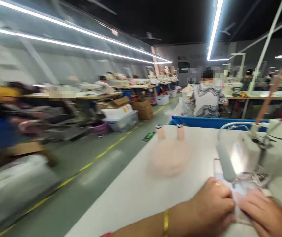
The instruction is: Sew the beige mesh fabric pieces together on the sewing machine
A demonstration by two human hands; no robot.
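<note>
My left hand [213, 204], with a ring and a gold bracelet, is closed at the near side of the sewing machine [248, 151]. Its curled fingers pinch the edge of a pale, thin piece of fabric [239, 197]. Just right of it, my right hand [263, 207] is also closed on the fabric, fingers bent and pressed together. Both hands sit just below the machine's lit needle area, which is blurred. A grey lamp head [226, 163] hangs above the fabric. Farther left on the white table [136, 197] lies a blurred, peach-coloured pile of material [170, 156].
Two peach thread spools [180, 132] stand at the table's far edge, before a blue cloth-sided bin [187, 121]. A person [206, 98] sits beyond. Left of the table runs an aisle with a yellow floor line [89, 164], boxes [143, 109] and a plastic tub [123, 121].
</note>
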